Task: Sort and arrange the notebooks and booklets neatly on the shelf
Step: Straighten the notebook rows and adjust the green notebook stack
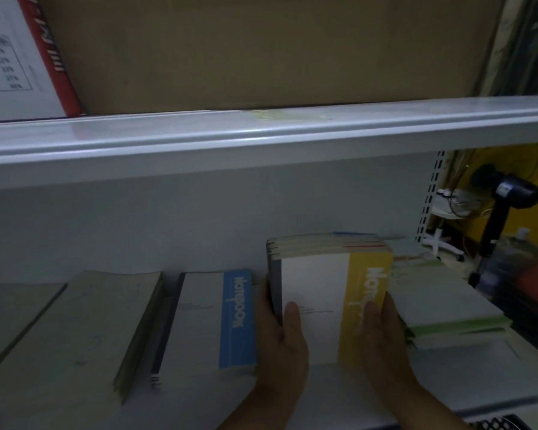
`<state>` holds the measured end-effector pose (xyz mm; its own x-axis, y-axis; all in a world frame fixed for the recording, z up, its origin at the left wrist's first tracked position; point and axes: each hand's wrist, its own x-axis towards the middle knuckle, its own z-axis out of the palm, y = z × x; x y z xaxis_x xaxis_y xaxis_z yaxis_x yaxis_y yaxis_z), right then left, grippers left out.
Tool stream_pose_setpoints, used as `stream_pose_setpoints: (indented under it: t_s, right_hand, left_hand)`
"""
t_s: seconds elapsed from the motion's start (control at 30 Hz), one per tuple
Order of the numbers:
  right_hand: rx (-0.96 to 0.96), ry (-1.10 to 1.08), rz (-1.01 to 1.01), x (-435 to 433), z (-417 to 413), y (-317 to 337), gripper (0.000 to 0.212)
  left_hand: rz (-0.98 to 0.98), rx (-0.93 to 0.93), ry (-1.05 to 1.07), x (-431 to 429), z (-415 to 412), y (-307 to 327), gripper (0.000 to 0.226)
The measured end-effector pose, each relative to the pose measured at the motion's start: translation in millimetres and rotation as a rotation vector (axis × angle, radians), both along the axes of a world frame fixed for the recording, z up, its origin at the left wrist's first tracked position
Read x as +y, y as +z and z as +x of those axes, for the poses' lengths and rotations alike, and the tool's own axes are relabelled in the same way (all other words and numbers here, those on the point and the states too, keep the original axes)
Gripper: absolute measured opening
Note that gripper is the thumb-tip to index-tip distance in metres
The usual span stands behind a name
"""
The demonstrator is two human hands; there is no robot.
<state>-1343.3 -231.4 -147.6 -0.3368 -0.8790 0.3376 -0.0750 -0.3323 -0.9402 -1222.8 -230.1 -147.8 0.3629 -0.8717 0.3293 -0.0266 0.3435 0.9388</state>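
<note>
Both hands, left (pixel 281 339) and right (pixel 385 333), clamp the notebook stack (pixel 320 293); advise squaring edges against shelf (pixel 479 386) before release.

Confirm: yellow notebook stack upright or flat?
Upright, on edge: yellow notebook stack shows top page edges; left hand, right hand grip its sides.

Stationery shop, white metal display shelf (pixel 261 141), stacked notebooks (pixel 317 287), perforated upright (pixel 432 193)

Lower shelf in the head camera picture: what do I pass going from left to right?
Flat beige booklet → beige booklet pile → white notebook with blue band → left hand → notebook stack with yellow band → right hand → green-and-white booklet pile.
</note>
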Motion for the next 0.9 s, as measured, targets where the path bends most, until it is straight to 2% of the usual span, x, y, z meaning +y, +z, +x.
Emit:
stream_pose_setpoints:
  t_s: [0.03, 0.07, 0.13, 0.17, 0.27, 0.37, 0.43, 0.47, 0.57, 0.7, 0.8, 0.9]
  right_hand:
    - [0.003, 0.000, 0.013, -1, -1, 2, 0.011]
    - [0.002, -0.012, 0.016, -1, -3, 5, 0.007]
    - [0.017, -0.052, -0.017, 0, -2, 5, 0.010]
    - [0.028, -0.065, -0.025, 1, -1, 2, 0.013]
    - [0.007, 0.008, -0.005, 0, 0, -12, 0.029]
    - [0.067, 0.049, -0.003, -5, -5, -10, 0.021]
    - [0.073, 0.044, 0.000, -10, -4, 0, 0.020]
    - [0.066, 0.047, 0.029, -12, -2, 7, 0.026]
    - [0.153, 0.036, 0.271, -28, 0, 29, 0.049]
    - [0.419, 0.059, 0.644, -54, -1, 39, 0.067]
    - [0.473, 0.139, 0.875, -63, -2, 31, 0.076]
    - [0.503, 0.200, 0.907, -72, 4, 28, 0.073]
  left_hand:
    - [0.018, 0.004, 0.015, 0, -1, 1, 0.087]
    - [0.031, 0.010, 0.019, 0, -1, 2, 0.078]
    - [0.023, 0.037, 0.023, 3, -3, 1, 0.034]
    - [0.026, 0.044, 0.043, 6, -4, 2, 0.026]
    - [0.059, 0.043, 0.062, 11, -6, 4, 0.034]
    - [0.122, -0.002, 0.016, 11, -2, 15, 0.029]
    - [0.138, -0.100, -0.073, 10, 10, 30, 0.027]
    - [0.132, -0.187, -0.099, 7, 22, 39, 0.037]
    - [0.197, -0.328, -0.003, -14, 78, 58, 0.052]
    - [0.499, -0.551, 0.036, -32, 149, 47, 0.069]
    - [0.710, -0.466, -0.028, -33, 166, 25, 0.069]
    - [0.763, -0.362, -0.050, -36, 170, 11, 0.060]
